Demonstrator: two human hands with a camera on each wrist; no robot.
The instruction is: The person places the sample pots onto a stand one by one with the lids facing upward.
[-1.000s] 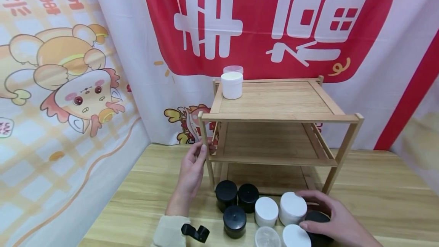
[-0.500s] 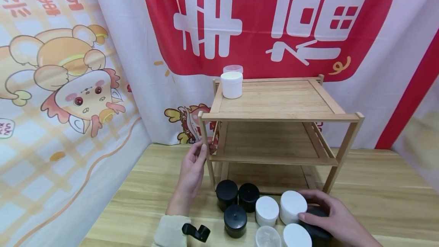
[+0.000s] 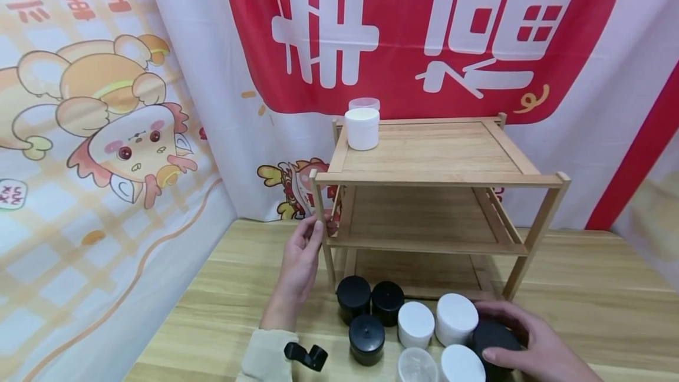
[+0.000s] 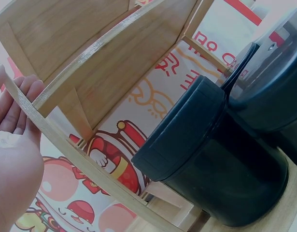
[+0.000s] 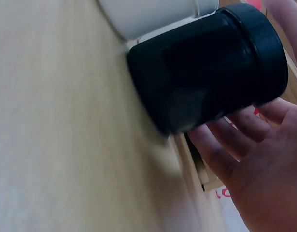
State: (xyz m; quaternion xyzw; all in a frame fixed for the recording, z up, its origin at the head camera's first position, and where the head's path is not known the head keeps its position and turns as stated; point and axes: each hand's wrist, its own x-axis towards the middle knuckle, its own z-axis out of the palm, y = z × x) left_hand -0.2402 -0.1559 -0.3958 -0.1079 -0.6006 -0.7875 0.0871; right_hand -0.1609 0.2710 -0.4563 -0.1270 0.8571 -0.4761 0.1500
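Note:
My left hand grips the left front post of a three-tier wooden rack, thumb in front. At the lower right my right hand curls round a black lidded jar, thumb on its near side. That same black jar looks tilted in the right wrist view, beside a white jar, with fingers behind it. White lidded jars stand just left of it, with a translucent-topped jar in front. Several more black jars are grouped before the rack's left side.
On the rack's top tier, at the left, stand a white jar and a translucent one behind it. Printed cloth hangs behind and to the left. The wooden table extends to both sides of the rack.
My right thumb has come away from the white jars and lies lower, against the black jar. The left hand keeps its hold on the post. The head view has shifted slightly.

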